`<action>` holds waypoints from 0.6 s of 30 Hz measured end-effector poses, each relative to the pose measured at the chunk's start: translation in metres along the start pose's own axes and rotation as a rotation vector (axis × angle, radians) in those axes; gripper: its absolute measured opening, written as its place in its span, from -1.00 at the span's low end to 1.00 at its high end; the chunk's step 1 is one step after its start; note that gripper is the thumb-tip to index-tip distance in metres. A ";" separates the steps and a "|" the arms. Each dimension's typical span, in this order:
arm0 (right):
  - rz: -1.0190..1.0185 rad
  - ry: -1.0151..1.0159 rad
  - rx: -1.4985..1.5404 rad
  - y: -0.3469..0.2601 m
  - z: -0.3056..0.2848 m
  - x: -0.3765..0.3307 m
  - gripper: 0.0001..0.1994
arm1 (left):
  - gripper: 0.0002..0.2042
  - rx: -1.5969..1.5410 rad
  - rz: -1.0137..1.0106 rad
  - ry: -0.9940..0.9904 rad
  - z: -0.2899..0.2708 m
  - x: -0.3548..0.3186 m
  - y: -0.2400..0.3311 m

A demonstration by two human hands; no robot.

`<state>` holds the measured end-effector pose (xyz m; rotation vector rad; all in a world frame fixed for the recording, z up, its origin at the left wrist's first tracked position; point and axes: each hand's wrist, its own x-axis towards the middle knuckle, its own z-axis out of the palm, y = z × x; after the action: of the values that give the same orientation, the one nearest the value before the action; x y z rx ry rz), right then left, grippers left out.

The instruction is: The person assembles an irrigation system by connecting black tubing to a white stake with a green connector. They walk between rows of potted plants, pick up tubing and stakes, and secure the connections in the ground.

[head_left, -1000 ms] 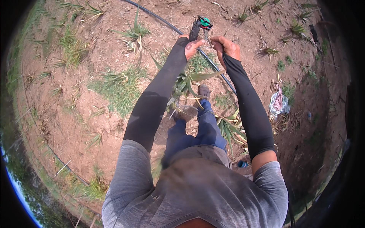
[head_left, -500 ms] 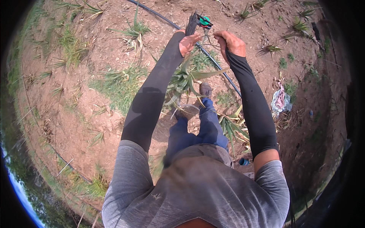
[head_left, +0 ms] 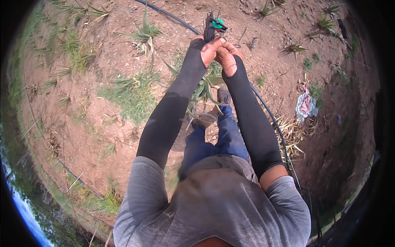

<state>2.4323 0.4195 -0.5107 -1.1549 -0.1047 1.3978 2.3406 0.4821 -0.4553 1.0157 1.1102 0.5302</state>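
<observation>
My left hand is closed around a bundle of thin dark strips that stands up out of the fist. A small tool with a round green part and black and red parts sits against the bundle's right side; which fingers hold it is hidden. Closed and pressed against the left fingers, my right hand has its fingertips meeting the left thumb. Whatever lies between the fingers is too small to make out. Below both hands grows a spiky green plant, partly covered by my forearms.
A black hose crosses the reddish soil, passing beneath my hands and down the right side. More spiky plants and grass tufts dot the ground. Crumpled plastic lies at the right. My shoe stands beside the near plant.
My right hand has moved left and now meets my left hand, closing the gap between them. The left hand has shifted slightly right and still holds the bundle.
</observation>
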 end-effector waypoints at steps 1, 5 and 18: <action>-0.054 0.013 -0.123 -0.005 -0.005 0.003 -0.79 | -0.83 -0.073 -0.074 -0.006 -0.001 -0.001 0.000; -0.529 0.166 -0.646 -0.036 -0.007 -0.009 -0.71 | -0.73 -0.336 -0.350 -0.060 -0.003 -0.008 -0.011; -0.971 0.054 -0.891 -0.044 -0.004 -0.003 -0.76 | -0.75 -0.897 -0.426 -0.099 0.016 0.007 -0.029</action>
<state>2.4651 0.4254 -0.4817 -1.5255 -1.1763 0.4039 2.3542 0.4671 -0.4825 0.0192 0.8230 0.5389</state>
